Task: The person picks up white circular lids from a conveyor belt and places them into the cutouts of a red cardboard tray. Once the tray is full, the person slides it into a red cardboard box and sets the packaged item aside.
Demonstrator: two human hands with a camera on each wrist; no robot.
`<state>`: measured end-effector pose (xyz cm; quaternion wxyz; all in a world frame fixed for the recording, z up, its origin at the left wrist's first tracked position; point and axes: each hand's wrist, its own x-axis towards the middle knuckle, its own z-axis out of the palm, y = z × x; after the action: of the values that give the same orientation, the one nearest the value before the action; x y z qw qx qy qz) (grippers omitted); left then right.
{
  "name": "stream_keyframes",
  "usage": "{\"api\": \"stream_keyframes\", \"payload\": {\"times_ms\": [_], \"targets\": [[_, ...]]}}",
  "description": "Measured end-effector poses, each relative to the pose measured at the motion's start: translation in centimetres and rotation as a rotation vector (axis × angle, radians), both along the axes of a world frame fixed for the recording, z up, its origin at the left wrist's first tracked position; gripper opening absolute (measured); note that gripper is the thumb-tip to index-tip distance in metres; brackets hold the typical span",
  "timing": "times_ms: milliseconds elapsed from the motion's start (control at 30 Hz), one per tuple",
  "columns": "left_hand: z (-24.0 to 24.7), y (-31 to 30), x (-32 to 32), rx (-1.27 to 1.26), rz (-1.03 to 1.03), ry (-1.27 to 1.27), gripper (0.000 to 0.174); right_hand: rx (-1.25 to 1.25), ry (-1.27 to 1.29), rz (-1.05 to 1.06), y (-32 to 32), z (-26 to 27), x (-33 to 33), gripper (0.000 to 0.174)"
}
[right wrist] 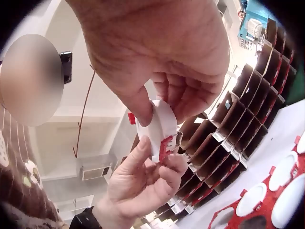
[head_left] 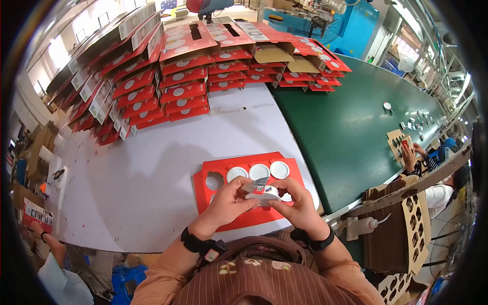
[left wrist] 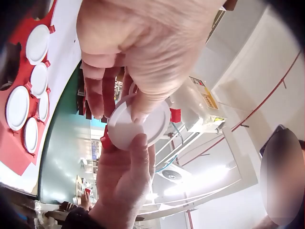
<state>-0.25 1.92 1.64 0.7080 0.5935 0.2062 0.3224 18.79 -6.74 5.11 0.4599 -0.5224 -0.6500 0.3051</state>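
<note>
Both hands hold up a white round disc (head_left: 265, 197) above a red board (head_left: 239, 222); thumbs press on its flat face and fingers curl behind it. My left hand (head_left: 223, 206) grips its left side, my right hand (head_left: 301, 206) its right side. Red tabs stick out at the edge of the disc (left wrist: 138, 123) in the left wrist view. The disc (right wrist: 164, 119) has a red clip-like piece (right wrist: 166, 147) near the left fingers in the right wrist view. Several white discs (head_left: 259, 172) sit in the board's round holes; an upper-left hole shows no disc.
Stacked red boxes (head_left: 183, 61) stand across the back of the pale table (head_left: 127, 188). A green surface (head_left: 330, 122) lies to the right, where another person's hands (head_left: 408, 155) hold a brown board. A white bottle (head_left: 362, 227) and stacked cardboard (head_left: 389, 239) are at lower right.
</note>
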Motion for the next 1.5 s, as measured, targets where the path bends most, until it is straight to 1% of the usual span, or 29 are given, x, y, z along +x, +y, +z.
{"api": "stream_keyframes", "payload": {"times_ms": [67,100,133,167,233,267,300,367,400,467,500,533,567,633,733,800,867,933,967,1033,1067,1100,1133,1167,1233,1300,1400,1433,1500], "targets": [[0.6,-0.3,-0.3,-0.003,0.001,0.045,0.03,0.084,-0.022,-0.064,-0.1,0.4,-0.2,0.041],[0.8,0.0,-0.2,0.005,0.002,0.081,0.029,0.23,-0.1,-0.089,0.1,0.5,-0.3,0.039],[-0.1,0.3,-0.2,0.1,0.028,0.176,0.028,0.207,-0.083,-0.07,0.0,0.2,0.0,0.036],[-0.9,0.4,-0.1,0.085,0.029,0.076,0.029,0.194,-0.071,-0.053,0.0,0.0,0.4,0.032],[-0.6,0.3,-0.3,0.041,-0.038,0.112,0.03,0.181,0.039,0.008,0.4,0.3,0.5,0.024],[-0.2,0.4,-0.2,0.001,-0.091,0.129,0.03,0.135,0.059,0.042,0.5,0.8,0.6,0.02],[0.3,0.3,-0.3,-0.046,-0.141,0.152,0.029,-0.036,0.184,0.117,0.5,0.6,1.0,0.018],[0.6,0.1,-0.6,-0.078,-0.209,0.183,0.028,-0.233,0.365,0.247,0.8,0.3,2.0,0.017],[0.4,-0.1,-0.7,-0.071,-0.238,0.131,0.03,-0.229,0.363,0.25,1.0,0.1,2.4,0.017],[0.1,-0.2,-0.7,-0.073,-0.238,0.126,0.031,-0.344,0.51,0.359,1.2,0.0,2.9,0.017],[-0.2,-0.2,-0.6,-0.08,-0.239,0.121,0.032,-0.346,0.505,0.36,1.2,0.0,2.9,0.017],[-0.5,0.0,-0.6,-0.066,-0.284,0.122,0.041,-0.334,0.444,0.337,1.2,-0.2,2.7,0.015],[-0.5,-0.1,-0.6,-0.066,-0.284,0.119,0.041,-0.319,0.384,0.313,1.1,-0.3,2.6,0.013],[1.0,-0.5,-0.7,-0.085,-0.31,0.125,0.057,-0.278,0.324,0.308,0.9,-1.0,2.5,0.012],[1.1,-0.5,-1.0,-0.142,-0.354,0.108,0.065,-0.224,0.248,0.287,0.7,-0.9,2.3,0.009],[1.2,-0.8,-1.1,-0.144,-0.375,0.089,0.065,-0.211,0.232,0.266,0.7,-1.3,2.1,0.008],[0.7,-0.7,-1.0,-0.145,-0.396,0.066,0.064,-0.288,0.394,0.297,0.9,-2.5,2.1,0.011],[-0.5,-0.6,-0.7,-0.185,-0.466,0.156,0.057,-0.323,0.418,0.294,1.1,-2.3,1.3,0.013],[-0.7,-0.7,-0.7,-0.184,-0.465,0.156,0.057,-0.354,0.447,0.292,1.1,-2.3,1.1,0.015],[0.2,-1.0,-0.4,0.021,-0.373,0.14,0.053,-0.394,0.468,0.289,1.5,-3.6,1.3,0.017],[0.0,-0.9,-0.4,0.012,-0.373,0.143,0.053,-0.446,0.512,0.223,1.4,-3.8,1.1,0.017],[-0.5,-0.7,-0.3,0.132,-0.296,0.146,0.052,-0.502,0.555,0.156,1.3,-4.1,1.0,0.018],[-0.7,-0.7,-0.3,0.248,-0.218,0.151,0.052,-0.467,0.612,0.124,1.3,-5.0,1.1,0.018],[-0.1,-0.8,-0.4,0.257,-0.148,0.186,0.044,-0.395,0.576,0.059,1.1,-5.9,1.3,0.021],[1.2,-0.8,-0.8,0.371,-0.055,0.325,0.041,-0.4,0.601,-0.028,0.1,-3.6,0.8,0.024],[-0.9,-0.5,-0.9,-0.006,-0.075,0.272,0.039,-0.342,0.544,0.021,-0.4,-3.1,0.2,0.025],[-1.3,-1.1,-1.0,-0.126,-0.052,0.273,0.04,-0.333,0.249,0.012,-1.3,-5.6,-0.4,0.023],[-1.5,-1.3,-1.0,-0.176,-0.059,0.245,0.04,-0.299,0.205,-0.028,-1.5,-5.6,-0.8,0.02],[-2.5,-1.6,-1.5,-0.2,-0.051,0.272,0.045,-0.312,0.25,-0.036,-1.7,-5.5,-1.4,0.019]]}}
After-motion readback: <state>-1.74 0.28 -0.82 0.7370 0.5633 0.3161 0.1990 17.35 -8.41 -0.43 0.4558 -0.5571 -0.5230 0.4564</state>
